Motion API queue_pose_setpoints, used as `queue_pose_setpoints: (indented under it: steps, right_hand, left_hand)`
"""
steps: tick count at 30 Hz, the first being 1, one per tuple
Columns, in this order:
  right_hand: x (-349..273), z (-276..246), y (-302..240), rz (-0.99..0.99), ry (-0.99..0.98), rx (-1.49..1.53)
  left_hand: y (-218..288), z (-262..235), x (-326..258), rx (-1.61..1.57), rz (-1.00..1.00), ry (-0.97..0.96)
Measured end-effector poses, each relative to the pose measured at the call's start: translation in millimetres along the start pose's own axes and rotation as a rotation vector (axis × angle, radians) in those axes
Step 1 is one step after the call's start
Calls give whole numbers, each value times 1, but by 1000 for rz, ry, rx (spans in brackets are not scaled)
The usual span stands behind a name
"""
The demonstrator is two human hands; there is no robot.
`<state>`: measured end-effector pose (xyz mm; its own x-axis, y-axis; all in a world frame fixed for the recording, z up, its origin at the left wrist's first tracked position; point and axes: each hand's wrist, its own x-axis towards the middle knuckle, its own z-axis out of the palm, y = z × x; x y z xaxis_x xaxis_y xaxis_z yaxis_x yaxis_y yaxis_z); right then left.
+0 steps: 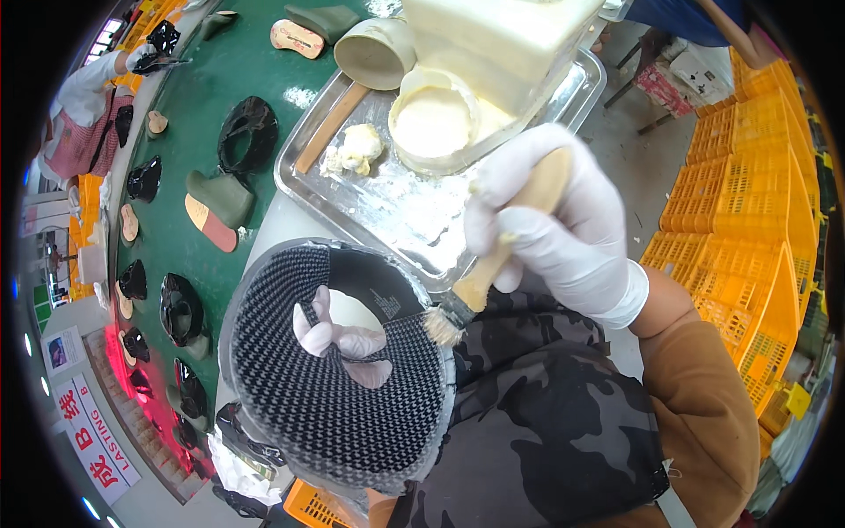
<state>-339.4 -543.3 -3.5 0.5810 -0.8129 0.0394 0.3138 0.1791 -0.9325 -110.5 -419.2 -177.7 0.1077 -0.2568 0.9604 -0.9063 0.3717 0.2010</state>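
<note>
My right hand (585, 233), in a white glove, is wrapped around the wooden handle of a brush (480, 280). The brush's pale, clotted bristles meet the right edge of a black-and-grey woven shoe upper (295, 405). My left hand (339, 339), also gloved, shows through the upper's opening, its fingers closed on the fabric at the opening's edge; the rest of that hand is hidden beneath. Ahead, a metal tray (370, 231) bears a round tub of white paste (400, 145) and a large cream container (502, 44). A lump of dried paste (359, 150) lies beside a wooden stick (330, 130).
A green conveyor (273, 75) on the left carries black uppers (248, 134), dark green shoe lasts (222, 198) and insoles (211, 224). Yellow crates (739, 264) are stacked at right. One person (88, 123) works across the conveyor; another person's arm (739, 35) shows at top right.
</note>
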Motion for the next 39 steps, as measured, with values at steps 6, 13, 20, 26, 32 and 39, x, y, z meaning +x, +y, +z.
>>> queue_pose_setpoints:
  steps: [6, 13, 20, 26, 32, 39]
  right_hand:
    - [-4, 1, 7, 99, -27, 36]
    - [20, -12, 44, -388, -55, -292]
    - [54, -15, 23, -655, 14, -225]
    - [105, -59, -47, -531, -196, -772]
    - [156, -74, -55, -192, -370, -504]
    - [158, -77, -48, -354, -457, -663]
  left_hand:
    - [15, -2, 5, 14, -86, 17]
    - [18, -4, 17, 1, -179, -45]
    - [37, -9, 44, 4, -427, -377]
    - [30, 19, 130, -296, -1143, -184]
    - [-49, 70, 197, -561, -1217, -303]
    - [-140, 161, 234, -342, -1073, -510]
